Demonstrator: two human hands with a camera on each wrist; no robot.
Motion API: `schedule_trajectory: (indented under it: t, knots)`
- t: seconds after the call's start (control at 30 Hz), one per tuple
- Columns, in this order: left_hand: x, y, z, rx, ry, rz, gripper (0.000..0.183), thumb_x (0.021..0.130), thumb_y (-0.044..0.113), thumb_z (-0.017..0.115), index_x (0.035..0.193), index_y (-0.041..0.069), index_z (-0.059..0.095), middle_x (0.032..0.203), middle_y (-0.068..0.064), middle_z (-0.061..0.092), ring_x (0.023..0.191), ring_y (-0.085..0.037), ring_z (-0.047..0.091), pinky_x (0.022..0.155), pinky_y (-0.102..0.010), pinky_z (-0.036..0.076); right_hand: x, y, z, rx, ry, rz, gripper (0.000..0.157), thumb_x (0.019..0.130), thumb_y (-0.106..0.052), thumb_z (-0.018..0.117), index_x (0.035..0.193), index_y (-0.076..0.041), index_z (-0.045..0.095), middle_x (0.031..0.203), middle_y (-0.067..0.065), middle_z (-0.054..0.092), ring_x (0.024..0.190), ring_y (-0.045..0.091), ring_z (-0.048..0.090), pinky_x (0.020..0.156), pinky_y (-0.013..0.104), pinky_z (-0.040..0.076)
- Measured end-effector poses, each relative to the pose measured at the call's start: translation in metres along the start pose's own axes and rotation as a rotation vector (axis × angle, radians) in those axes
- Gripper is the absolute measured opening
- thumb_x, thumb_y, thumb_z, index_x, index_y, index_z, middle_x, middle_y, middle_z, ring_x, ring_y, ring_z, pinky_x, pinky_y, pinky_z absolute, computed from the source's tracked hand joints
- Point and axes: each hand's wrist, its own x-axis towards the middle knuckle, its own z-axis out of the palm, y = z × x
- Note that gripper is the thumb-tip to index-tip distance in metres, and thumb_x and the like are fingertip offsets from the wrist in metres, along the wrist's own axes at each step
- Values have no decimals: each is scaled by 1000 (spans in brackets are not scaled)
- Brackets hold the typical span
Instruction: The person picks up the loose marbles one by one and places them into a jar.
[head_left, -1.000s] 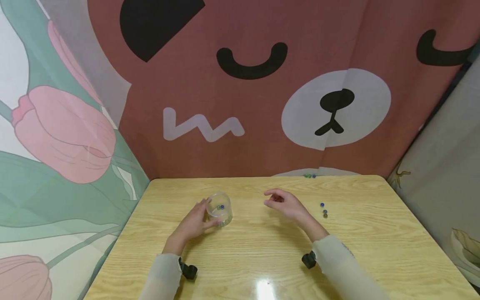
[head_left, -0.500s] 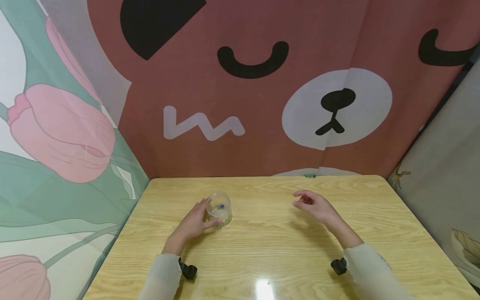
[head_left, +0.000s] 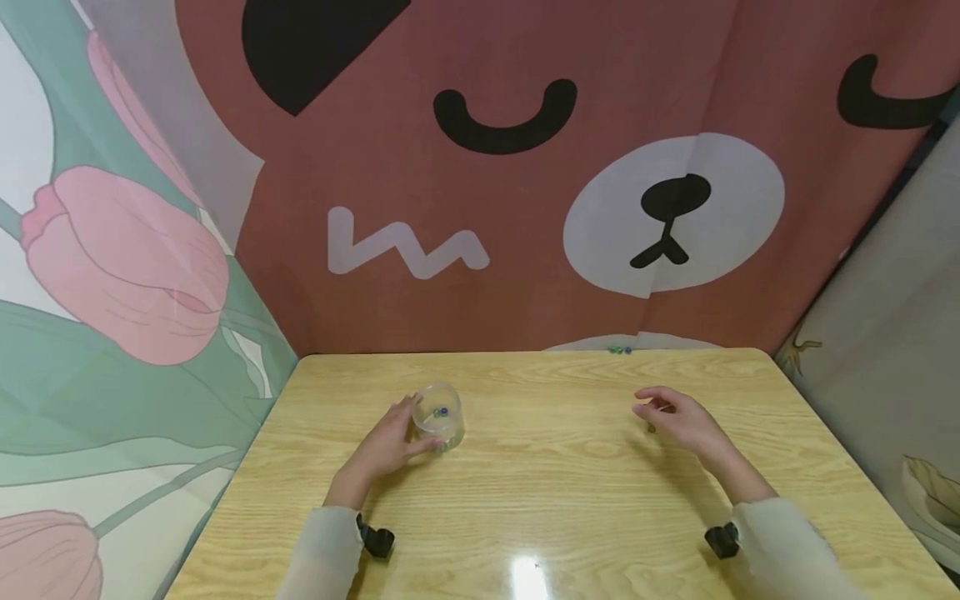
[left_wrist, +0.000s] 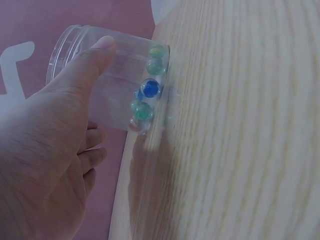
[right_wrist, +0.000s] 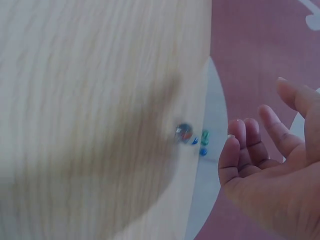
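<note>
My left hand [head_left: 384, 450] grips a clear plastic jar [left_wrist: 117, 82] that stands upright on the table, thumb on the near side of its wall. Several glass marbles [left_wrist: 151, 88], blue and green among them, lie on the jar's bottom. Over to the right, my right hand [head_left: 684, 423] hovers above the table with fingers loosely bent and nothing held. Just beneath its fingertips sits a marble [head_left: 651, 429]; the hand covers the spot beside it. The right wrist view shows a clear marble [right_wrist: 183, 132] with red inside and a blue one [right_wrist: 194, 141] behind it.
Several green and blue marbles [head_left: 619, 350] lie at the table's far edge, against a printed cloth [head_left: 525, 317]. The wooden table [head_left: 510, 483] ends at that cloth; more curtains hang at the left and right.
My right hand has moved right, away from the jar, and come over the loose marbles, which it now partly hides. The left hand and the jar have stayed put.
</note>
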Motion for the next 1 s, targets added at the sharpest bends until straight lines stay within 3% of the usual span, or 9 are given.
schedule_trajectory:
  t: [0.5,1.0]
  knots:
    - [0,3,-2,7,1,-2,106,85,65,69,161,7,23,164,-26,21,151,-48,19,120,-62,23,-4,27,-16,-40,-13,71,57,102,-41,61,138,2,54,113,14,60,98,26,56,75,35,49]
    - [1,2,0,15,1,-10,105,86,65,69,161,8,24,164,-26,21,151,-48,19,120,-63,23,4,50,-17,-40,-36,53,45,102,-29,63,134,3,57,107,14,62,87,23,55,67,34,50]
